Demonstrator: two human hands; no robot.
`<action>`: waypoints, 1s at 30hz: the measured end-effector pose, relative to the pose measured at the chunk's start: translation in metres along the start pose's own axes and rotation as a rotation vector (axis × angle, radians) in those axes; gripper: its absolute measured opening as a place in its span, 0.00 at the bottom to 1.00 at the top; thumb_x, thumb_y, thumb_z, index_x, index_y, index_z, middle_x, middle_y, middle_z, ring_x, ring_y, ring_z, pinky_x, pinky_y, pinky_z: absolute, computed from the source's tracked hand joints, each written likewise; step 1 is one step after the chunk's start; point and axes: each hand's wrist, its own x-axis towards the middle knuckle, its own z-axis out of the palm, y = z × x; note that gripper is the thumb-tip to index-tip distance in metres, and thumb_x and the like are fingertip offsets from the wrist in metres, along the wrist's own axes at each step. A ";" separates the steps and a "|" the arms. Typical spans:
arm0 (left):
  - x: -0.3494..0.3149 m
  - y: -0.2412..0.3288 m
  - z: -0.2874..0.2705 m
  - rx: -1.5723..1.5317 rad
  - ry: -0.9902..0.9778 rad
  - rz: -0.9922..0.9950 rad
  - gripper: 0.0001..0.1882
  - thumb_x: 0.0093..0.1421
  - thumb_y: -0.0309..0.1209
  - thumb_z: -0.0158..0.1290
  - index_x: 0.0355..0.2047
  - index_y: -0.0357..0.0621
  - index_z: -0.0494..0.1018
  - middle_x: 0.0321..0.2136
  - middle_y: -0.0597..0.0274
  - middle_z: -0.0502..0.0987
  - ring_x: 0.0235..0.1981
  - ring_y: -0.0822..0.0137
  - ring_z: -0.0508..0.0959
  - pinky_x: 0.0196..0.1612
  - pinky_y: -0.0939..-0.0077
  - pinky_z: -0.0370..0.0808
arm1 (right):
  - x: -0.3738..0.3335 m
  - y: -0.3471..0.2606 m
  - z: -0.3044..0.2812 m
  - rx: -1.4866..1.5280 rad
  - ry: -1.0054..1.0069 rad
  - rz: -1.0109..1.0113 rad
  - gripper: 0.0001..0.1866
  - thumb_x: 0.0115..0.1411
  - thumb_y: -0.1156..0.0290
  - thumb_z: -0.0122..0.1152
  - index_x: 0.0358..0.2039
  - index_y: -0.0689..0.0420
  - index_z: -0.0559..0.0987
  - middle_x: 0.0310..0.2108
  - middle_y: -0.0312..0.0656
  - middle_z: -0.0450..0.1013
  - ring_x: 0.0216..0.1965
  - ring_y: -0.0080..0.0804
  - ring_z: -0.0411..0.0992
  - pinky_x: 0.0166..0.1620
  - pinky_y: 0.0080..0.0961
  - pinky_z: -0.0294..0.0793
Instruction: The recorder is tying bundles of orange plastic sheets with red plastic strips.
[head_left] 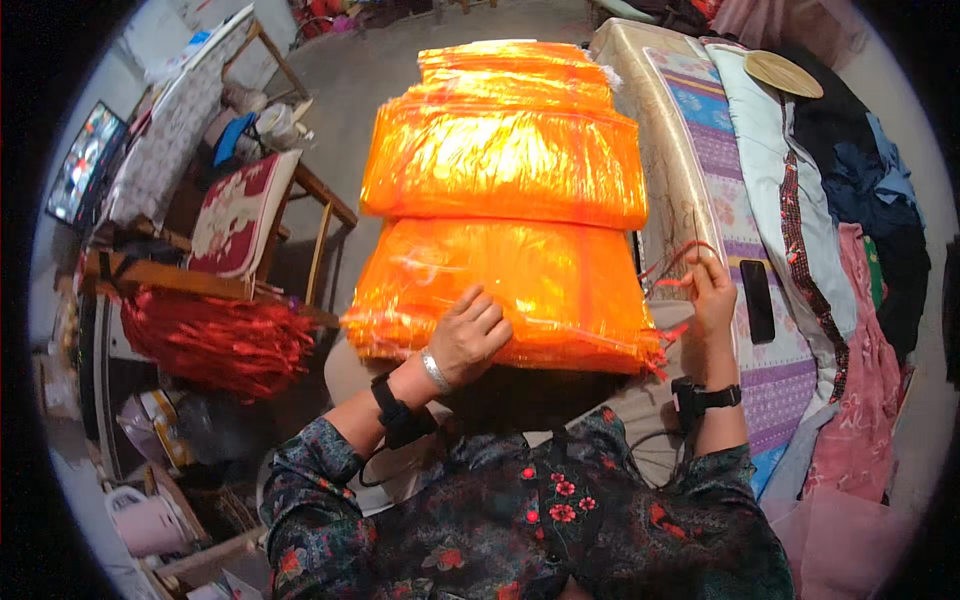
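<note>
A thick stack of shiny orange plastic sacks point(505, 270) lies in front of me, its nearest layers over my lap. My left hand point(470, 335), with a silver bracelet at the wrist, rests on the stack's near edge with curled fingers; anything inside them is hidden. At the stack's right side, my right hand point(710, 292) is raised and pinches a thin red cord point(690, 250), which loops toward the sacks. More red strands point(655, 350) stick out at the near right corner of the stack.
To the right is a bed edge with a patterned cover, a black phone point(757, 300), a round woven fan point(783, 74) and piled clothes point(860, 200). On the left stand a chair with a red-and-white cushion point(243, 215) and a hanging bundle of red strands point(215, 340).
</note>
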 end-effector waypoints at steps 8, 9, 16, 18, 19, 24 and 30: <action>-0.013 0.024 0.013 0.094 0.258 -0.242 0.07 0.38 0.24 0.45 0.22 0.39 0.65 0.26 0.53 0.69 0.31 0.57 0.69 0.38 0.67 0.64 | -0.068 -0.084 0.117 -0.667 -0.560 -0.511 0.12 0.42 0.63 0.61 0.27 0.56 0.75 0.25 0.41 0.70 0.25 0.36 0.69 0.29 0.29 0.68; -0.013 0.023 0.018 0.099 0.266 -0.243 0.07 0.38 0.24 0.45 0.22 0.39 0.65 0.26 0.53 0.69 0.31 0.57 0.69 0.38 0.67 0.64 | -0.070 -0.077 0.124 -0.669 -0.560 -0.521 0.12 0.42 0.63 0.61 0.27 0.56 0.75 0.25 0.41 0.70 0.25 0.36 0.69 0.29 0.29 0.68; -0.022 0.026 0.024 -0.081 0.159 -0.336 0.04 0.41 0.26 0.46 0.18 0.40 0.65 0.21 0.52 0.70 0.26 0.53 0.71 0.28 0.64 0.68 | -0.060 -0.058 0.150 -0.664 -0.461 -0.581 0.05 0.44 0.70 0.52 0.20 0.56 0.73 0.24 0.44 0.67 0.26 0.44 0.68 0.29 0.36 0.67; -0.012 0.020 0.024 -0.247 -0.073 -0.597 0.05 0.46 0.29 0.44 0.19 0.40 0.66 0.21 0.48 0.71 0.26 0.51 0.72 0.28 0.61 0.68 | -0.059 -0.075 0.155 -0.692 -0.284 -0.638 0.05 0.44 0.70 0.52 0.21 0.57 0.69 0.23 0.44 0.65 0.24 0.44 0.67 0.28 0.38 0.66; -0.001 0.012 0.026 -0.278 -0.122 -0.690 0.08 0.49 0.30 0.42 0.22 0.40 0.69 0.22 0.44 0.72 0.27 0.50 0.73 0.29 0.59 0.68 | -0.058 -0.076 0.157 -0.693 -0.294 -0.691 0.08 0.44 0.68 0.55 0.22 0.56 0.67 0.24 0.44 0.64 0.24 0.45 0.67 0.27 0.39 0.65; 0.005 -0.059 0.049 -0.178 -0.225 -0.522 0.09 0.48 0.29 0.42 0.24 0.40 0.71 0.24 0.47 0.73 0.28 0.52 0.73 0.30 0.61 0.69 | -0.076 -0.091 0.148 -1.016 -0.392 -0.811 0.19 0.39 0.65 0.61 0.34 0.54 0.71 0.30 0.44 0.66 0.29 0.43 0.68 0.31 0.35 0.67; -0.093 -0.103 -0.025 0.189 -0.491 -0.978 0.11 0.48 0.33 0.44 0.20 0.44 0.74 0.24 0.48 0.74 0.28 0.55 0.76 0.32 0.62 0.72 | -0.055 -0.043 0.023 -1.052 -0.458 -0.362 0.14 0.45 0.64 0.56 0.36 0.46 0.75 0.19 0.45 0.71 0.22 0.42 0.71 0.25 0.35 0.68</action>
